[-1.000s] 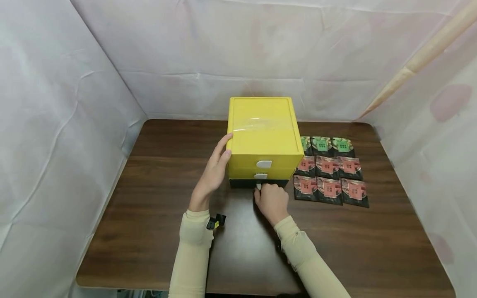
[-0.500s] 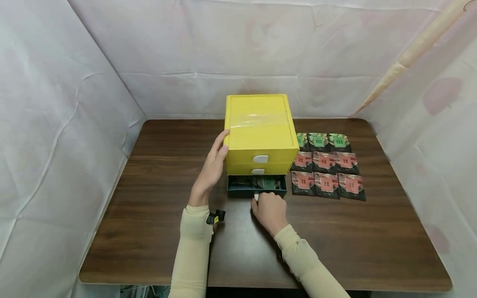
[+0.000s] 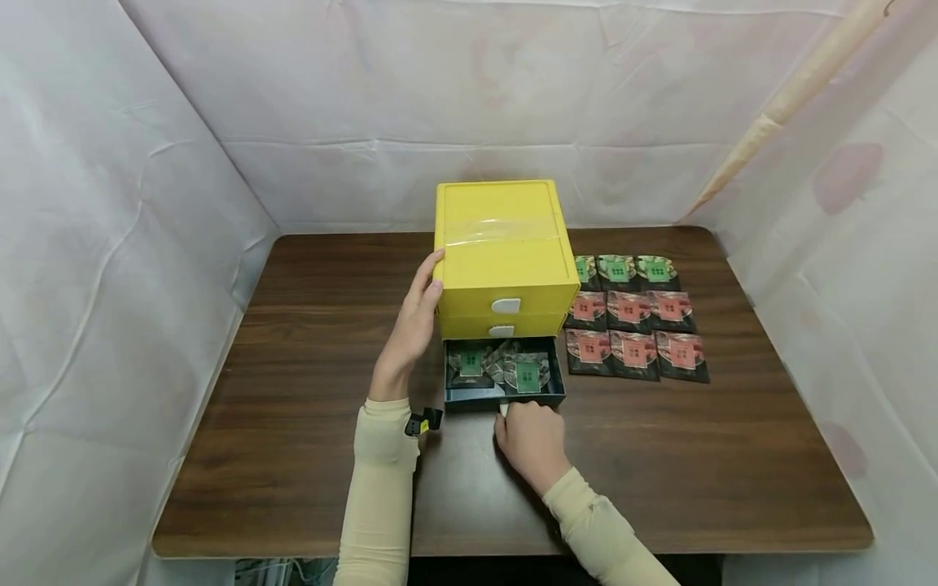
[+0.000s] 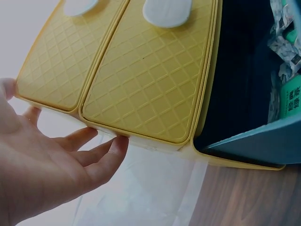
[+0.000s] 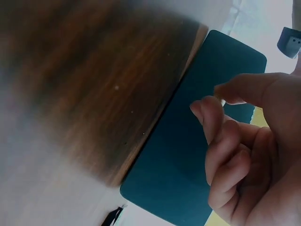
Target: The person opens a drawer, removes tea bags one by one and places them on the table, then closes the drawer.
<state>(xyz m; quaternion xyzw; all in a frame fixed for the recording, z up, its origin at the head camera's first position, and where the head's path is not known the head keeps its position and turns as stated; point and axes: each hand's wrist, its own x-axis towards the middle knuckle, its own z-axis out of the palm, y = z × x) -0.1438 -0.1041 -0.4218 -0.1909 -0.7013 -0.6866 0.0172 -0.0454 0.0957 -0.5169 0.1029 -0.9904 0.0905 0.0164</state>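
Observation:
A yellow drawer cabinet (image 3: 506, 264) with white tab handles stands on the table. Its dark green bottom drawer (image 3: 469, 404) is pulled out, with clear packets bearing green labels (image 3: 528, 377) inside. My right hand (image 3: 533, 443) pinches the drawer's small white handle (image 3: 504, 408) between thumb and index finger; the other fingers curl in front of the drawer face (image 5: 162, 160) in the right wrist view. My left hand (image 3: 407, 335) rests against the cabinet's left side. In the left wrist view its fingers (image 4: 101, 165) lie spread along the side edge, below the yellow drawer fronts (image 4: 150, 75).
To the right of the cabinet lie rows of flat packets: red-labelled packets (image 3: 633, 352) in two rows, green-labelled packets (image 3: 617, 270) behind them, partly hidden by the cabinet. The brown wooden table (image 3: 330, 277) is enclosed by pale cloth walls (image 3: 352, 98).
My right hand has drawn the bottom drawer out toward me, bringing the green-labelled packets into sight. My left hand stays at the cabinet's side. The head view has shifted slightly.

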